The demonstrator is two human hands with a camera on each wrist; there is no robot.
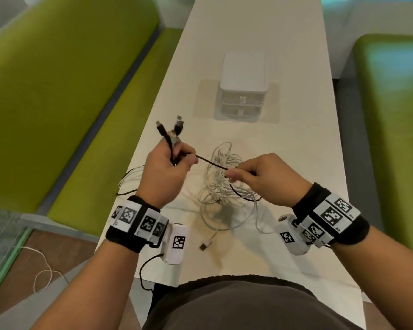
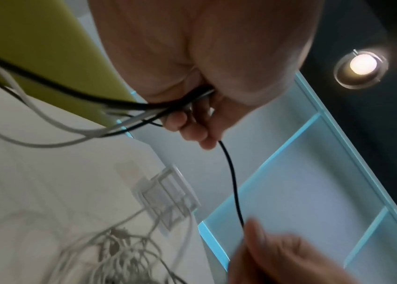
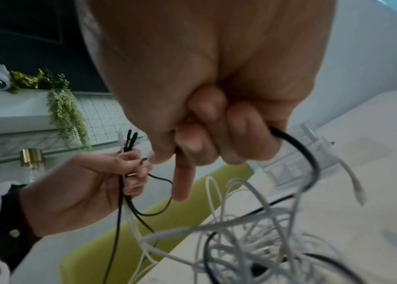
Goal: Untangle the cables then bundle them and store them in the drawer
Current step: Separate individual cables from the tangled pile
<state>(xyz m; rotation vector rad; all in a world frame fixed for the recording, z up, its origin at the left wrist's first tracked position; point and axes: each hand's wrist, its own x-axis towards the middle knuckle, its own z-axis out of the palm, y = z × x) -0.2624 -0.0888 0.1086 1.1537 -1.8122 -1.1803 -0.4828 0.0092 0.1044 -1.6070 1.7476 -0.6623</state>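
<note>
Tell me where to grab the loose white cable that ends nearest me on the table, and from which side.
Take the white cable just behind its plug, coming from above with a thumb-and-finger pinch. That end lies flat and free on the table, clear of the white tangle, so it should probably pull out without dragging the knot. Both the left hand and right hand now hold the black cable.

Matt white table, translucent plastic drawer unit (glossy top), smooth rubbery white cables.

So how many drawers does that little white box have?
2. The top drawer sits right above the bottom drawer in the white box on the table's far end.
</note>
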